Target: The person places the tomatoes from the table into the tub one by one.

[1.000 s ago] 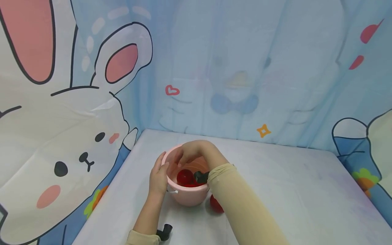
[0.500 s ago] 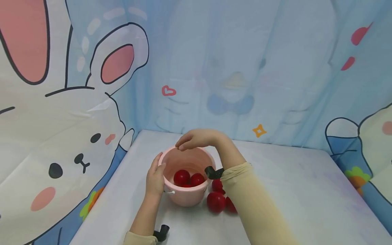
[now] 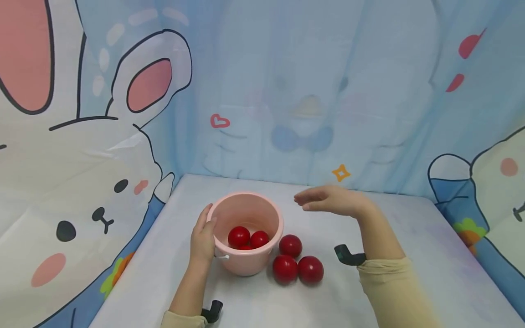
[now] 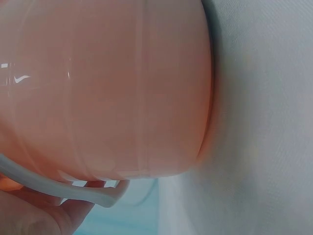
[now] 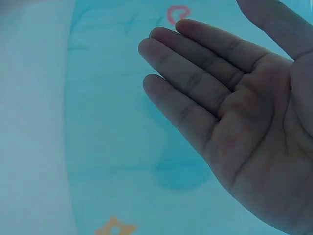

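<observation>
A pink bucket (image 3: 275, 217) stands on the table left of centre, with two red balls (image 3: 239, 236) showing inside it. My left hand (image 3: 205, 226) holds the bucket's left side, thumb at the rim. The left wrist view is filled by the bucket wall (image 4: 107, 88), with its white handle (image 4: 73, 192) and a bit of my left hand (image 4: 29, 215) below. Three more red balls (image 3: 290, 246) lie on the table just right of the bucket. My right hand (image 3: 310, 200) hovers above and beyond them, palm down and holding nothing. Its fingers (image 5: 200, 73) are straight.
The white table (image 3: 410, 255) is walled at the back and left by a blue cartoon curtain (image 3: 311, 91) with rabbits. Black wrist mounts (image 3: 346, 255) sit on both forearms. Bare tabletop extends to the right of the balls.
My right hand has lifted out of the bucket and swung to the right, uncovering the three balls on the table. The left hand stays on the bucket.
</observation>
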`<state>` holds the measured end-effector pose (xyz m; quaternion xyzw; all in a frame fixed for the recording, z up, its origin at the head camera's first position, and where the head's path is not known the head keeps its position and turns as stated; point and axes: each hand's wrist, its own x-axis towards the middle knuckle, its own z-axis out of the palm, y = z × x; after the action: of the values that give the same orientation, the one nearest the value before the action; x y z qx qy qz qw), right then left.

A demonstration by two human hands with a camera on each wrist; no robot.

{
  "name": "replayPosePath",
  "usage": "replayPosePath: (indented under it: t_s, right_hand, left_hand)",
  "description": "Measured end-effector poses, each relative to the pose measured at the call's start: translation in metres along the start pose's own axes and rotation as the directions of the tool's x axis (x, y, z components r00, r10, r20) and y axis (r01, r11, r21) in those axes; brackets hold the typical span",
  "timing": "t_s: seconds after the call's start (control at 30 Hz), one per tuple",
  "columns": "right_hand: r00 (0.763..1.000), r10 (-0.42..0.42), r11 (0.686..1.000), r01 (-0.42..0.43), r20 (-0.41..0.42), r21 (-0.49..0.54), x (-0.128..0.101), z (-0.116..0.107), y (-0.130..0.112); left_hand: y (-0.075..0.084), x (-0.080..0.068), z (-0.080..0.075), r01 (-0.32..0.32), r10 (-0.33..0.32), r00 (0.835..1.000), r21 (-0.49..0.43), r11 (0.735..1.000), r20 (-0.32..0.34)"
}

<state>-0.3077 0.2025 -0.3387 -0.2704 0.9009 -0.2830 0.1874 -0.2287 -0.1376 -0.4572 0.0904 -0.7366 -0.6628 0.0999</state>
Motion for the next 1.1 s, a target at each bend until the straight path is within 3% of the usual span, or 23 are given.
replayPosePath:
  t_s: [0.13, 0.3, 0.6, 0.77, 1.1]
  right_hand:
    - [0.999, 0.05, 0.999, -0.049, -0.017, 0.017, -0.024, 0.027, 0.032]
    - [0.998, 0.069, 0.99, -0.07, 0.01, 0.124, -0.04, 0.064, 0.065]
    - [0.983, 0.174, 0.94, -0.185, 0.066, 0.285, -0.046, 0.114, 0.1]
    - [0.972, 0.229, 0.929, -0.234, 0.049, 0.286, -0.044, 0.129, 0.109]
    - [0.974, 0.226, 0.916, -0.219, 0.021, 0.335, -0.044, 0.139, 0.111]
  left_hand:
    - [-0.002, 0.001, 0.0, 0.004, -0.004, 1.0, 0.002, 1.0, -0.001]
    - [-0.001, 0.002, -0.002, 0.0, 0.0, 1.0, 0.004, 1.0, -0.006]
    - [-0.001, 0.0, 0.001, 0.007, -0.007, 1.0, -0.004, 1.0, 0.001]
    - [-0.003, 0.0, 0.001, 0.005, -0.005, 1.0, -0.001, 1.0, 0.005]
    - [-0.001, -0.001, 0.001, -0.006, 0.006, 1.0, 0.003, 1.0, -0.005]
